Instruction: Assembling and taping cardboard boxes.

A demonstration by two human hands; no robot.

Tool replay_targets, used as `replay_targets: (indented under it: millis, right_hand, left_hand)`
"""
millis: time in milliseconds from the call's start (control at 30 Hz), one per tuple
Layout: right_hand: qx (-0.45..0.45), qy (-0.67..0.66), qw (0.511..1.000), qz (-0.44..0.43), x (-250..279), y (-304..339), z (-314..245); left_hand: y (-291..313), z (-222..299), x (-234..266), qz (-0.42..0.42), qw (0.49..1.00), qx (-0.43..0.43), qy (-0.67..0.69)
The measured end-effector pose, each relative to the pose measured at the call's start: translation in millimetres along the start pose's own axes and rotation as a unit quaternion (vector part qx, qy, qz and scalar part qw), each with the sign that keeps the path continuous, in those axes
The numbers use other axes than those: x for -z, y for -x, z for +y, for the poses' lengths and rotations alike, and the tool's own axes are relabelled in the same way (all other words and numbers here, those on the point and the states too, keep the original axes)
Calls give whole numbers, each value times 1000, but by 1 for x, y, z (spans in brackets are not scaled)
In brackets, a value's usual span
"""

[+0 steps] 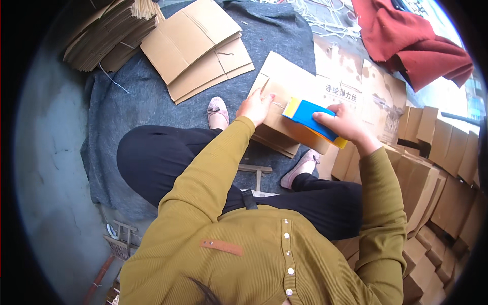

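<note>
Mustard-green knitwear (203, 272), buttoned down the front, covers the person I'm watching, whose dark trousers (152, 160) spread wide over pink shoes (217, 108). Between and beyond the feet lies a folded cardboard piece (287, 73), well within reach. Its near part sits under the left hand (256, 108), fingers resting on the surface; whether they pinch anything, I can't tell. The right hand (344, 122) grips a blue block (306, 113) with yellow ends, thumb over the top, just above the cardboard. More flat cardboard (192, 38) lies ahead on a dark cloth (137, 109), while brown boxes (414, 178) crowd the right side.
</note>
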State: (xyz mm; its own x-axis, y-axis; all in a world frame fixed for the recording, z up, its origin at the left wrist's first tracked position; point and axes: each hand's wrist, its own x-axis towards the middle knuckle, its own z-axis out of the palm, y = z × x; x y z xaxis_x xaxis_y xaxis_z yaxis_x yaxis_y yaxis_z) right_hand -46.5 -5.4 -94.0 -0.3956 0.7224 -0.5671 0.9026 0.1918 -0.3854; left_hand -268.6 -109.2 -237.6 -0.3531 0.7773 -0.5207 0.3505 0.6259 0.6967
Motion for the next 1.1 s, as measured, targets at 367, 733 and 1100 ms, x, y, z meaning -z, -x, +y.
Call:
replay_targets:
  millis: [367, 733, 1100]
  right_hand:
    - [-8, -78, 996, -47, 32, 54, 62]
    - [-17, -15, 1000, 0, 30, 62, 77]
    - [-68, 56, 996, 31, 24, 53, 69]
  left_hand:
    - [-19, -28, -12, -24, 993, -67, 93]
    - [-16, -24, -9, -3, 995, -63, 76]
    - [59, 20, -44, 109, 886, -254, -374]
